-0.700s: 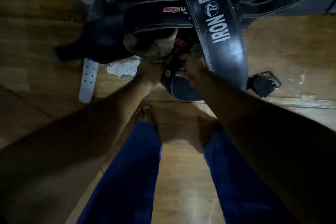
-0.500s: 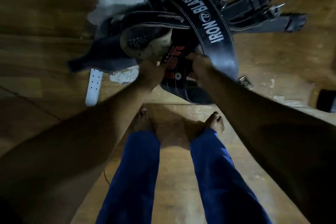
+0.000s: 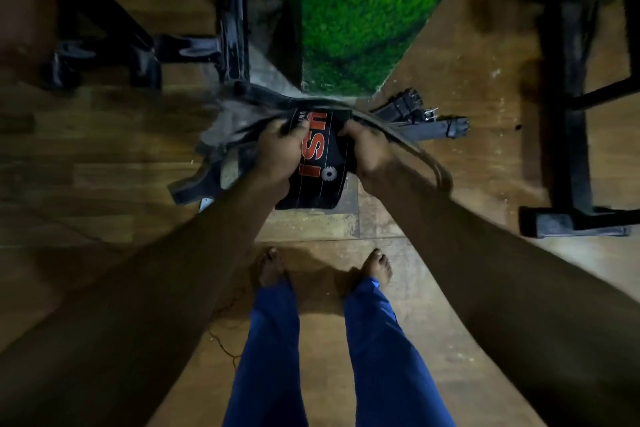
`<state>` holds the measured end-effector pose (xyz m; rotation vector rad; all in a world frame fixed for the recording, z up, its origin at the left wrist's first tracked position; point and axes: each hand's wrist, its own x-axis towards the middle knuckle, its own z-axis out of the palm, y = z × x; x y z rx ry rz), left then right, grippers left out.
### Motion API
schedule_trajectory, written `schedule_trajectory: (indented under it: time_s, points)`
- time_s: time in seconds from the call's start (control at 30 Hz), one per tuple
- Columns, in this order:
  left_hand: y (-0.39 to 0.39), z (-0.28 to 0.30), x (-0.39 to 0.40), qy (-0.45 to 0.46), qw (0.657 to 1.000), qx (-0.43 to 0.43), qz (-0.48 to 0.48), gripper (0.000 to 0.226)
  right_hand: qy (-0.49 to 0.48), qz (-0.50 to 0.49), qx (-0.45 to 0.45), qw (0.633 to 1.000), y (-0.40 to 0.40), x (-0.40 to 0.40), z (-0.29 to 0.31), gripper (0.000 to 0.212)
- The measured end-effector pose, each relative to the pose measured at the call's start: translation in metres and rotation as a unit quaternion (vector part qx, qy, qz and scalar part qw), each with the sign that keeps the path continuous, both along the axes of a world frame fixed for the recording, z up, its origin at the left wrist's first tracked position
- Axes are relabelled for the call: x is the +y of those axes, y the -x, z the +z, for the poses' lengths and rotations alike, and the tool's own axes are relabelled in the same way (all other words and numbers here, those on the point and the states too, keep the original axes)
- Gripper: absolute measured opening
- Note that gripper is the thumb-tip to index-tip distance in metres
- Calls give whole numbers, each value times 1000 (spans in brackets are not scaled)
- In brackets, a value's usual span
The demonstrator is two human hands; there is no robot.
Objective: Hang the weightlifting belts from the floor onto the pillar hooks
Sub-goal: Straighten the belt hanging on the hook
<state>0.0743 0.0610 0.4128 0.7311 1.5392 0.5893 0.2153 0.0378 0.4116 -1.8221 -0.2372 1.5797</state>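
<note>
A bundle of black weightlifting belts (image 3: pixel 242 135) is held in both hands above the wooden floor (image 3: pixel 450 156), in front of the person and just near the foot of the pillar (image 3: pixel 363 10), whose face is covered in green turf-like material. The nearest belt in the bundle, a wide black belt (image 3: pixel 317 184) with red lettering and a small white cog mark, faces the camera and hangs down between the hands. The left hand (image 3: pixel 280 149) is closed on the left edge of this belt, thumb on its front face; the right hand (image 3: pixel 367 146) is closed on its right edge, and thin belt edges curve over the right wrist. Other belts of the bundle sag to the left, blurred. Further belts with metal buckles (image 3: pixel 420 118) lie on the floor to the right of the hands, beside the pillar base. Black metal equipment frames stand at far left (image 3: pixel 232 10) and at right (image 3: pixel 568 114). Bare feet (image 3: pixel 272 267) and blue trousers (image 3: pixel 273 357) show at near centre.
</note>
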Motion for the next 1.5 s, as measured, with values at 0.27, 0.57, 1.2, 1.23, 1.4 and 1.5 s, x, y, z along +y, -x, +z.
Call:
schedule_trajectory:
  time_s: [0.27,0.57,1.2,1.23,1.4,1.5]
  points:
    - [-9,151,-34,-108,992,-66,-22,5,-71,-38,72,994,-23,-10,134,64]
    - [-41,313,-23,-89,990,-109,32,17,-221,141,38,964,-64,-51,290,25]
    - [-120,481,-66,-358,920,-151,-58,17,-278,99,92,951,-136,-27,474,64]
    - [-118,482,-67,-367,915,-154,-68,17,-271,89,96,954,-133,-25,479,57]
    - [-94,497,-46,-297,941,-151,-57,13,-349,29,89,932,-114,-17,496,38]
    - [-88,511,-17,-239,961,-139,-9,38,-421,18,81,903,-98,-14,503,35]
